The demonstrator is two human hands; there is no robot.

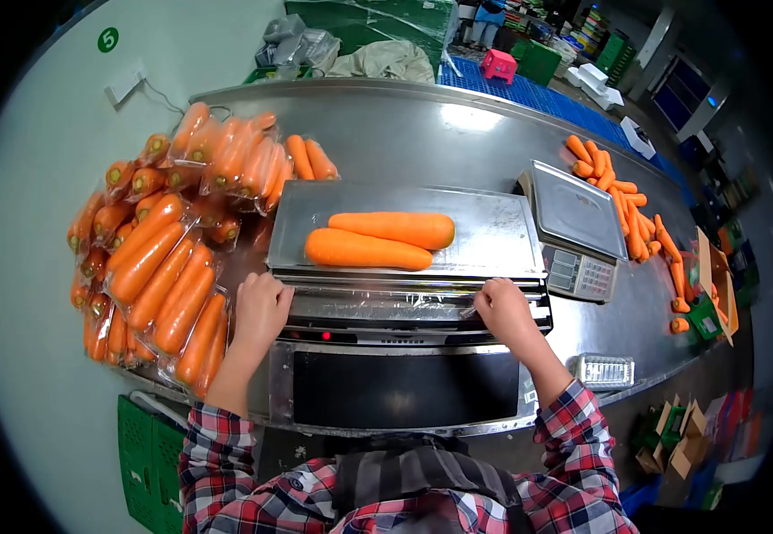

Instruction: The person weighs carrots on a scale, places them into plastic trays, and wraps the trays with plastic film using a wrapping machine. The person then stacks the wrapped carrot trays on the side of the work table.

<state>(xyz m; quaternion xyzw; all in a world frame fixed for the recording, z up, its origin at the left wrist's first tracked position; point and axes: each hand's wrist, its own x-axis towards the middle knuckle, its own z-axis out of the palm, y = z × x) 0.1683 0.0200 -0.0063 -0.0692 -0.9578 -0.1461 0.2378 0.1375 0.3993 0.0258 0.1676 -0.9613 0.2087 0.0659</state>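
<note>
Two large carrots [379, 248] lie side by side on the metal top plate [493, 233] of a film wrapping machine [378, 336]. Clear plastic film [404, 299] stretches over the roller in front of them. My left hand [262, 307] is closed at the machine's left end, fingers pinched at the film's edge. At the right end, my right hand [504, 310] pinches the other side of the film, which bunches beside the fingers. A red light glows on the machine's front, above a black panel [404, 388].
Film-wrapped carrots [168, 276] are piled high on the left. A weighing scale [580, 212] stands right of the machine, with loose carrots [622, 191] beyond it. A clear plastic tray [604, 371] sits near the front edge. Green crates [150, 463] stand below left.
</note>
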